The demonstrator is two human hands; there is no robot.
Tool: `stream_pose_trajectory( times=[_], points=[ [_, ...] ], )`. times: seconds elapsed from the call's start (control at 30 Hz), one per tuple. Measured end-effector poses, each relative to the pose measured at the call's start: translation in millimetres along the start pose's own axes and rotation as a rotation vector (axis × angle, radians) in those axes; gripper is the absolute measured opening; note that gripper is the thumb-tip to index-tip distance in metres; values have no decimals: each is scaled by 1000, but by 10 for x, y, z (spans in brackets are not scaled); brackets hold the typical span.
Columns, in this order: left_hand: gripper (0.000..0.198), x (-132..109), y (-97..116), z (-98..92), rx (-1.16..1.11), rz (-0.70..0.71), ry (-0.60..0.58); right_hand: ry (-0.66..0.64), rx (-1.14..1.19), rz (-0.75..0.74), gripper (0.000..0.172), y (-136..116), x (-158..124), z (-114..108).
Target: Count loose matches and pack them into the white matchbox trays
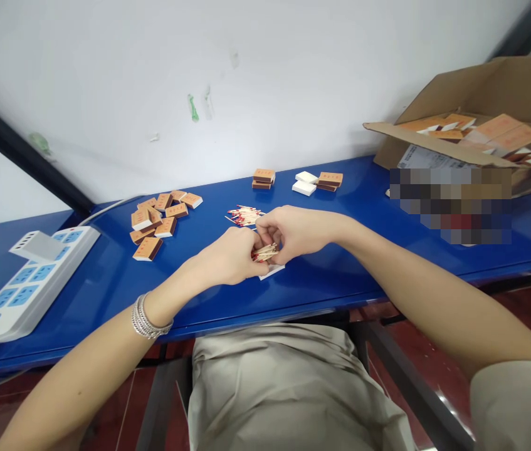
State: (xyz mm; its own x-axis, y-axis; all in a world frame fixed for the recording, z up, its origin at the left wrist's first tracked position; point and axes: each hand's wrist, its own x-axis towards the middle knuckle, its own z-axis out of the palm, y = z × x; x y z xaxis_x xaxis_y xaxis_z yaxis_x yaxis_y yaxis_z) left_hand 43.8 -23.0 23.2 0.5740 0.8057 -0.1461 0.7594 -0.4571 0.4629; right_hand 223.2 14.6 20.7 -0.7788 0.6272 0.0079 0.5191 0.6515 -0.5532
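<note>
Over the blue tabletop (pixel 204 282), both of my hands close around a small bundle of matches (pixel 265 252). My left hand (pixel 234 255) has its fingers and thumb curled against the bundle from the left. Gripping it from the right is my right hand (pixel 300 233), with bent fingertips. A white matchbox tray (pixel 273 272) lies right under the matches, mostly hidden by my hands. Just behind them is a loose pile of red-tipped matches (pixel 245 216).
Several orange-and-brown matchboxes (pixel 165 227) are heaped at left. A matchbox stack (pixel 264 177), white trays (pixel 304 187) and more matchboxes (pixel 330 180) stand near the wall. An open cardboard box (pixel 486 81) of matchboxes is at right, a white power strip (pixel 70 260) at far left.
</note>
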Motion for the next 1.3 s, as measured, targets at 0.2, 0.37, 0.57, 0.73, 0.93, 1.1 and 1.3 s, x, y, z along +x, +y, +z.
stream_pose_trajectory(
  times=[0.2,0.37,0.57,0.73,0.93,1.1,1.3],
  points=[
    [16,-15,-7,-30,-10,-9,-12,-17,35,-20,22,10,-20,-30],
    [18,-16,-25,-57,3,-19,-8,-42,54,-47,22,7,-38,-65],
    [15,-9,-17,-51,-9,-34,-8,-25,29,-52,20,26,-27,-84],
    [16,6,10,-24,16,-79,-18,-22,38,-32,16,48,-23,-103],
    [21,11,23,-23,40,-85,-27,-29,70,-10,15,82,-16,-100],
    [25,25,47,-28,97,-58,-25,-51,84,2,16,104,-11,-84],
    [28,59,79,-46,143,4,-60,-134,68,43,17,87,-4,-101]
  ],
)
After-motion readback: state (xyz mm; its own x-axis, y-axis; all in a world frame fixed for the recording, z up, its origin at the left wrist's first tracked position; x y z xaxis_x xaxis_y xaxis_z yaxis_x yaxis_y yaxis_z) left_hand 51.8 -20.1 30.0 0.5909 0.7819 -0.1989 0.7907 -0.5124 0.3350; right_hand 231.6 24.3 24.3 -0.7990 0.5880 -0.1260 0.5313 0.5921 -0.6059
